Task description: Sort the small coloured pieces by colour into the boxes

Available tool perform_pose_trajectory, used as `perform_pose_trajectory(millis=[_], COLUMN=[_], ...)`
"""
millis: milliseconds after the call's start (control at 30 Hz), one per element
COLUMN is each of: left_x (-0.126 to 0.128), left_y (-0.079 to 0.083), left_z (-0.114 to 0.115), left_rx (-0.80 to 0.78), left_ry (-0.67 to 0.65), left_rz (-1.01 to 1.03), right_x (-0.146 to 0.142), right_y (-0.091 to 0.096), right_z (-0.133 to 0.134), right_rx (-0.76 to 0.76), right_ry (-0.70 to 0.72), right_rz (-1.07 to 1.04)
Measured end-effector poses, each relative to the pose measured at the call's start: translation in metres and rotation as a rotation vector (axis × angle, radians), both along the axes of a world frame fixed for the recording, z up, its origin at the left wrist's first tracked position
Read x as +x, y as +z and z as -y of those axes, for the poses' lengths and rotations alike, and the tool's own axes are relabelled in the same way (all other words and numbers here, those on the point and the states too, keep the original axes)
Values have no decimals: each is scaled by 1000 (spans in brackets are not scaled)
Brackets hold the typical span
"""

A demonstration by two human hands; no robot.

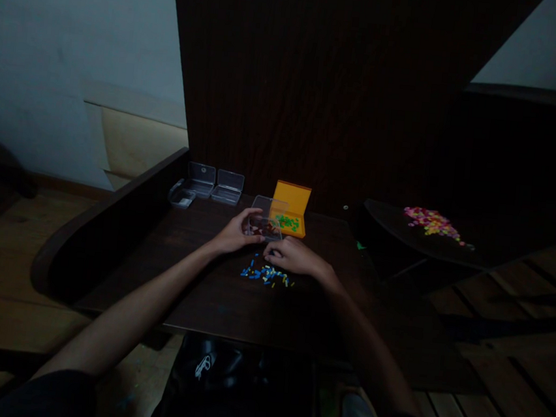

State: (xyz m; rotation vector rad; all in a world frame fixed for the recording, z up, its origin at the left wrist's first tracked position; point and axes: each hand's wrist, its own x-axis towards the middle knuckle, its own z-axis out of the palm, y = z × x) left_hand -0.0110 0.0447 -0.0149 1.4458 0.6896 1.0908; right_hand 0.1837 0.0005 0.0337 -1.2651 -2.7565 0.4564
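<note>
Well to the near side of the yellow box [297, 196], dark clothing [240, 395] with white lettering [203, 366] is seen below the edge of a dark wooden tabletop [214, 307]. Closer in, but still nearer than the yellow box, blue, pale and yellow pieces [256, 274] are strewn over the wood. Between them and the yellow box, the right hand [294, 256] is held low, its fingers curled inward; whether anything is pinched there cannot be told. Just to the near left of the yellow box, an open clear box [271, 236] is grasped by the left hand [237, 232]. Reddish bits [256, 228] are seen in it or through its wall; which, cannot be made out. Part of the yellow box is overlapped by the raised clear lid [261, 205]. Green pieces [290, 223] are held in the yellow box, its own lid upright. Well to its left, three clear cases [230, 179] are grouped, bounded by a raised wooden side [108, 231]. Well to its right, pink and yellow pieces [434, 223] are heaped on a dark ledge [379, 221]. Behind it, the view is blocked by a tall dark panel [320, 75].
</note>
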Motion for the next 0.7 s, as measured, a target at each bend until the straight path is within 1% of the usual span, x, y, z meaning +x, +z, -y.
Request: perform_pose_trajectory(millis=[33,100,200,300,400,533,633,700], left_x=[0,1,3,5,7,7,8,8], left_y=[1,2,4,5,5,5,3,2], left_z=[1,3,7,10,13,15,16,16], left_rx=[-4,-12,-10,-5,-13,-9,1,12], left_ry=[-6,-29,-56,-79,-118,-132,-147,-151], left_rz=[1,-8,-20,-12,-20,-50,-55,-43], right_x=[4,11,19,20,17,13,11,9], right_y=[5,16,25,26,23,24,26,27], right_z=[0,-1,-3,-4,-4,-6,-6,-4], right_rx=[-10,22,92,145,145,98,114,147], right_ry=[-13,-56,-120,-160,-174,-142,-122,-136], right_rz=[-43,-114,-127,-18,98,184,242,301])
